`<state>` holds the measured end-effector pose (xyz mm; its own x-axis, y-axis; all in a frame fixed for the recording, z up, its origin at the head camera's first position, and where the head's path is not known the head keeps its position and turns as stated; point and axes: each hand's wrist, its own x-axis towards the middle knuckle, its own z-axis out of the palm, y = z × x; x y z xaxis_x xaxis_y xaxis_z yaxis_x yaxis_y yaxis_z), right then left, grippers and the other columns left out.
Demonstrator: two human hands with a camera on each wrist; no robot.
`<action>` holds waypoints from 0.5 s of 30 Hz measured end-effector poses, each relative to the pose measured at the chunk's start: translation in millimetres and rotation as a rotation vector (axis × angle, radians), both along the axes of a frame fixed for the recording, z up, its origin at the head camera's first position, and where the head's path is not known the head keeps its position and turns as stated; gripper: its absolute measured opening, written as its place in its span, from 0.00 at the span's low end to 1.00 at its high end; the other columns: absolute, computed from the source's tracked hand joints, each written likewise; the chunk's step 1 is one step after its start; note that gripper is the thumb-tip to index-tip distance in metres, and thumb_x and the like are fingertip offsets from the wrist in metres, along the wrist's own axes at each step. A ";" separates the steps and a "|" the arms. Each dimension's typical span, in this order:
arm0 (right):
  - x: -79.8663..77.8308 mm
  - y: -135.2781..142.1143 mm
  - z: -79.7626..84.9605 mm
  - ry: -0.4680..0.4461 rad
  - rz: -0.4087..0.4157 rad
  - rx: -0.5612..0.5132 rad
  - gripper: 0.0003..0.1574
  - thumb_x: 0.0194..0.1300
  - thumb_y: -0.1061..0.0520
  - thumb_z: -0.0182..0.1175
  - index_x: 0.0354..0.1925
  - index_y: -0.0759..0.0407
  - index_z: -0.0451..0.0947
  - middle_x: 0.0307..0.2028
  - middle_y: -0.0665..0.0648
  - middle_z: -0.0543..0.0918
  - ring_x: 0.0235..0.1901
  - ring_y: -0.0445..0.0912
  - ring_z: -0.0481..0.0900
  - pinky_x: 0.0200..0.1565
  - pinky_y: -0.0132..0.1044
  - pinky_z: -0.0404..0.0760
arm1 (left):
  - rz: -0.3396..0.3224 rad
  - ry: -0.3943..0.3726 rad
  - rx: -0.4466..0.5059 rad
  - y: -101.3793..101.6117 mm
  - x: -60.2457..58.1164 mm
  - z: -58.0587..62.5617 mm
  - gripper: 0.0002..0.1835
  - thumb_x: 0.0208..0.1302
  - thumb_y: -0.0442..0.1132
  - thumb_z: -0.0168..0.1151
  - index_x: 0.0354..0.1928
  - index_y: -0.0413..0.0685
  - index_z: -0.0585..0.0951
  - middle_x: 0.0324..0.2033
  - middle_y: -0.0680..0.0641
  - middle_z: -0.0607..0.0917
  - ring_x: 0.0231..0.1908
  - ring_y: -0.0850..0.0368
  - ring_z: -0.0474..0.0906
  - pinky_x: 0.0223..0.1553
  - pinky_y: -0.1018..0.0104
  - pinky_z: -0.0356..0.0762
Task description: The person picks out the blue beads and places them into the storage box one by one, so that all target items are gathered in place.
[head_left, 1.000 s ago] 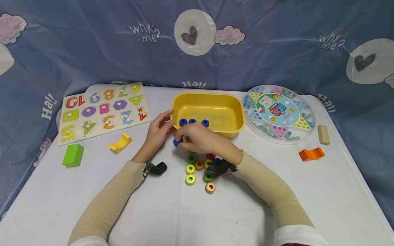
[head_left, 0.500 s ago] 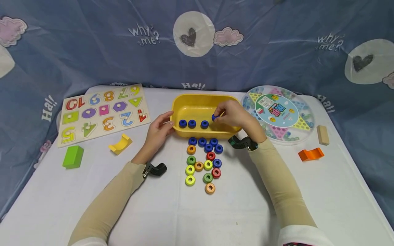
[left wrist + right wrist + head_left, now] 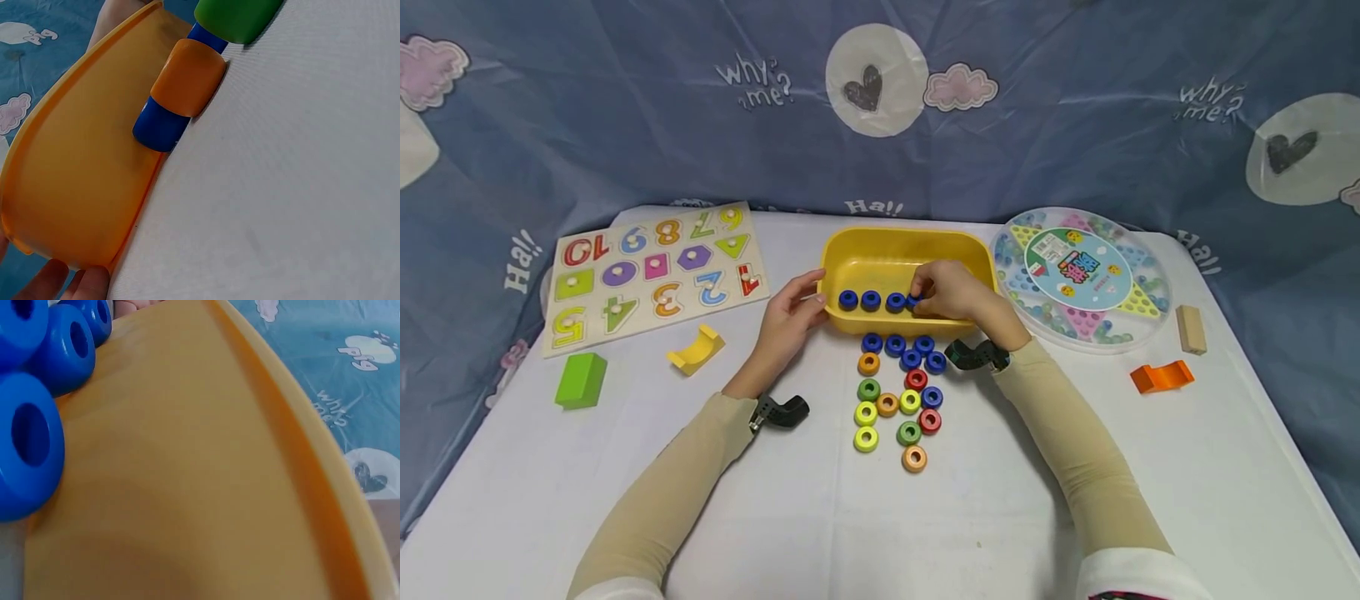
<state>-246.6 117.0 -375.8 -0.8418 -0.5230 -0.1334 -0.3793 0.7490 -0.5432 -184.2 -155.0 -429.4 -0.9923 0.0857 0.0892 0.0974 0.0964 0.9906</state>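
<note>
My right hand (image 3: 953, 292) reaches over the front rim of a yellow tub (image 3: 977, 258) and pinches a blue bead (image 3: 912, 303), partly hidden by the fingers. Three other blue beads (image 3: 870, 300) stand in a row to its left, along the tub's front inner wall. At the tub's left end, my left hand (image 3: 788, 321) rests its fingertips against the outer wall; those fingers (image 3: 47, 281) show below the tub in the left wrist view. More blue beads (image 3: 895, 346) lie on the table just in front of the tub, close below my right wrist.
Orange, green, yellow and red beads (image 3: 916, 380) lie nearer the front. A number puzzle board (image 3: 655, 275), green block (image 3: 581, 380) and yellow arch block (image 3: 696, 350) are left. A round marble game (image 3: 1078, 279), orange arch block (image 3: 1162, 377) and wooden block (image 3: 1191, 329) are right.
My right hand carried a blue bead from the table into the tub, then moved left and forward-down to the end of the bead row. The left hand has stayed at the tub's end.
</note>
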 end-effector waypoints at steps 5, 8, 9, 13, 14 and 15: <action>-1.4 0.4 0.0 -0.006 0.006 -0.001 0.12 0.55 0.60 0.71 0.38 0.60 0.80 0.39 0.58 0.84 0.41 0.51 0.82 0.50 0.43 0.83 | 0.000 0.010 -0.007 0.0 0.7 1.2 0.23 0.72 0.36 0.52 0.68 0.47 0.69 0.61 0.39 0.73 0.55 0.43 0.76 0.50 0.71 0.83; 1.5 3.2 7.6 0.022 0.022 0.005 0.13 0.56 0.60 0.69 0.41 0.61 0.79 0.42 0.60 0.84 0.44 0.52 0.81 0.52 0.45 0.82 | 0.003 0.006 -0.007 0.6 1.2 2.1 0.23 0.72 0.36 0.52 0.68 0.47 0.70 0.62 0.39 0.72 0.56 0.43 0.76 0.51 0.69 0.83; 3.9 4.5 12.0 0.036 0.020 -0.003 0.14 0.57 0.60 0.68 0.42 0.61 0.79 0.43 0.60 0.84 0.44 0.52 0.81 0.52 0.45 0.82 | 0.004 0.004 -0.007 0.8 1.2 2.1 0.23 0.72 0.36 0.52 0.68 0.47 0.70 0.62 0.39 0.72 0.56 0.43 0.76 0.52 0.69 0.83; 24.9 10.9 33.6 0.135 0.035 -0.084 0.15 0.60 0.59 0.66 0.46 0.62 0.80 0.45 0.61 0.84 0.39 0.52 0.81 0.45 0.45 0.84 | 0.000 0.002 -0.007 0.3 1.1 1.9 0.23 0.72 0.37 0.52 0.68 0.48 0.69 0.63 0.39 0.72 0.57 0.42 0.75 0.53 0.68 0.83; 32.9 12.8 37.7 0.161 0.043 -0.118 0.15 0.60 0.59 0.66 0.45 0.62 0.80 0.43 0.60 0.85 0.37 0.50 0.81 0.42 0.43 0.84 | -0.002 0.003 -0.009 0.0 1.2 1.8 0.23 0.72 0.37 0.52 0.68 0.48 0.69 0.63 0.39 0.72 0.57 0.43 0.76 0.52 0.68 0.83; 41.4 14.9 40.5 0.192 0.063 -0.153 0.14 0.60 0.58 0.66 0.44 0.61 0.81 0.42 0.59 0.85 0.34 0.49 0.81 0.39 0.41 0.84 | -0.002 0.004 -0.012 -0.3 1.1 1.7 0.23 0.72 0.37 0.52 0.68 0.48 0.69 0.63 0.39 0.72 0.56 0.43 0.76 0.52 0.69 0.83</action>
<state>-205.2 132.0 -335.3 -0.8090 -0.5773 0.1108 -0.5302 0.6352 -0.5616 -183.1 -155.3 -427.6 -0.9918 0.0888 0.0923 0.1017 0.1082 0.9889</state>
